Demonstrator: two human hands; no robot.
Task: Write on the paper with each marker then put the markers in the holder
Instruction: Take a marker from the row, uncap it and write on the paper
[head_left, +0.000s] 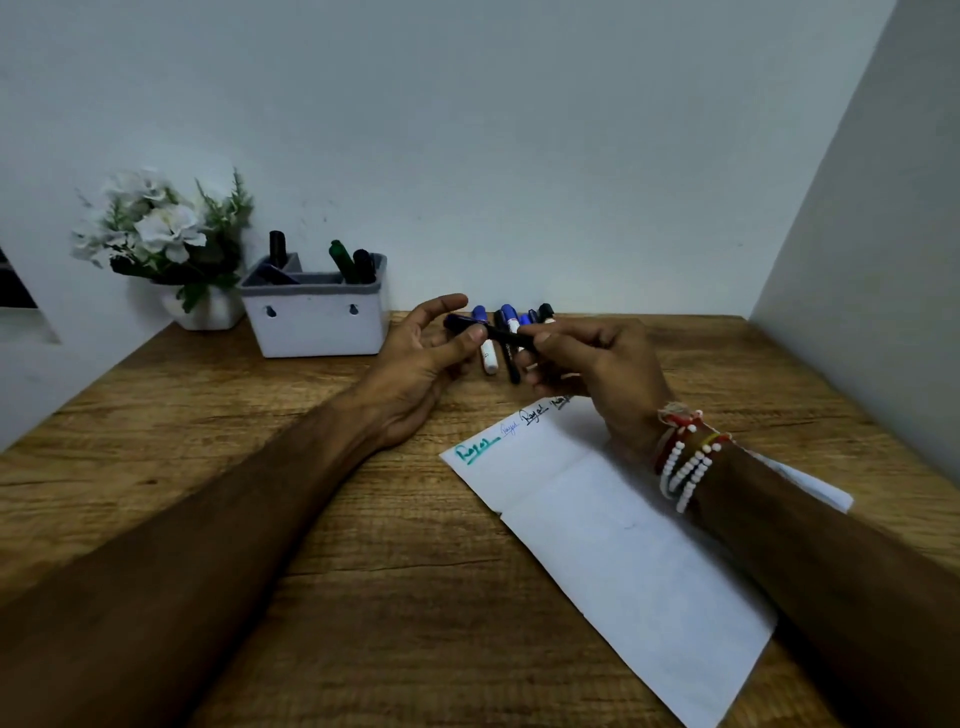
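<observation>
Head view, the only one.

- Both hands are raised just over the tabletop (249, 467) and share one black marker (500, 334).
- The left hand (426, 364) pinches the marker's cap end between thumb and fingers, forefinger stretched out above it.
- The right hand (602, 364) is curled round the barrel at the other end.
- We judge this a cap being pulled off or pressed on; we cannot tell which.

Where things lie:
- The loose markers (511, 318) lie in a row just beyond the fingertips of both hands.
- The holder (317, 322) stands to the left of the left hand, near it. Several markers stand in its compartments.
- The paper (613, 540) lies under the right wrist and runs back toward us. Written words in green, blue and black line its edge nearest the right hand.

Handling, our judgement:
- The marker is a light, rigid plastic tube with a smooth barrel, so it could twist in a loose pinch.
- We would take the barrel mid-length with the right hand and the cap squarely with the left.
- We would pull straight along the axis, since the cap likely snaps.
- The paper is thin and may slide under the wrist.

Also in view: flowers (166, 228) beyond the holder and beaded bracelets (685, 462) on the right wrist.
</observation>
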